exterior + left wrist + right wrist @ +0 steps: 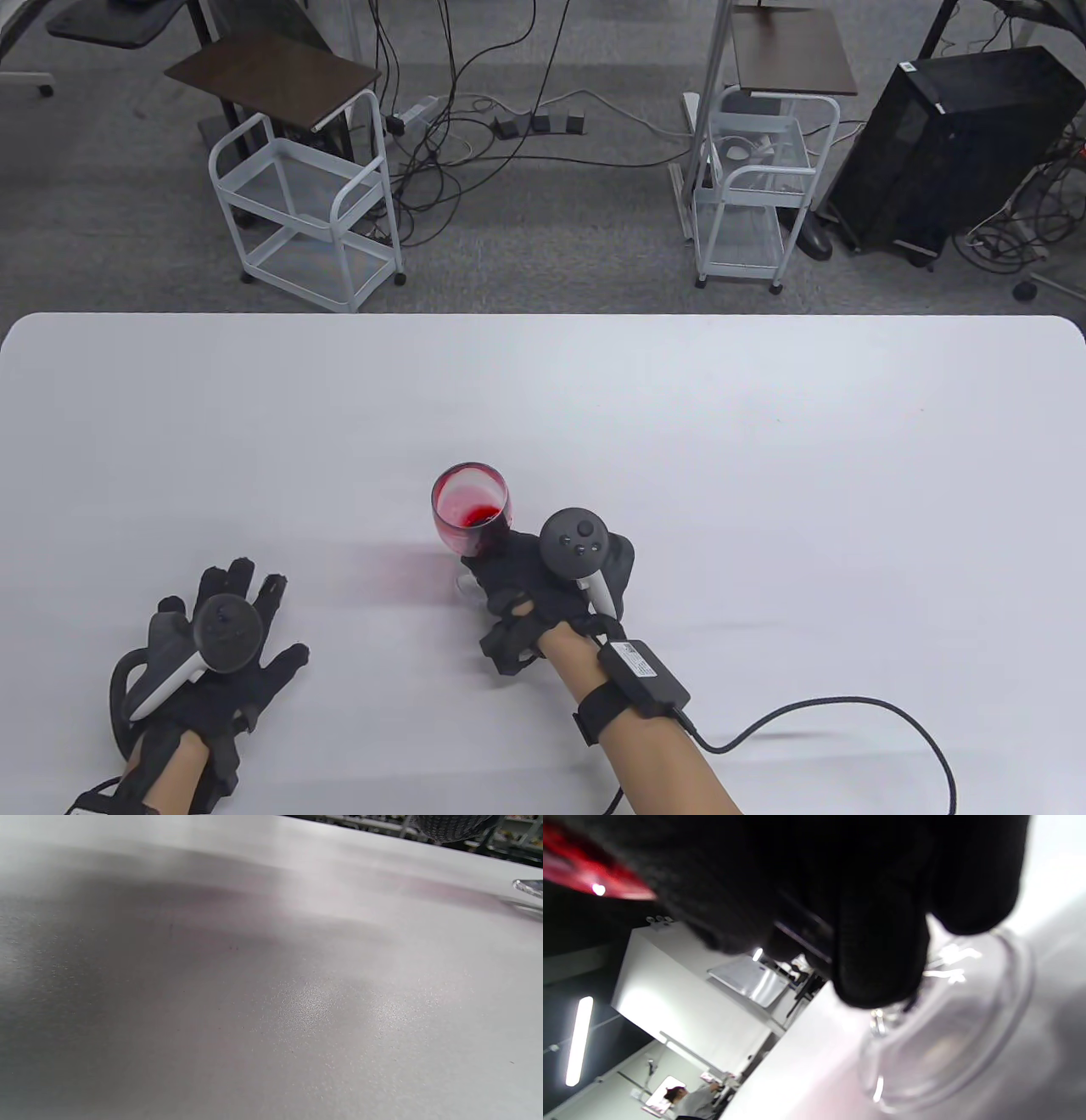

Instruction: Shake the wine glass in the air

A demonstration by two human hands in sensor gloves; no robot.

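One wine glass: clear, rounded bowl, a small pool of red liquid inside, red film on the walls. It stands near the counter's front edge, about midway along it. The right hand, in black knit glove, is wrapped around the stem; the right wrist view shows its fingers closed just above the clear disc foot. One left hand, gloved alike, lies flat on the matte white counter near the front left corner, fingers spread, holding nothing. Two trackers, one per hand.
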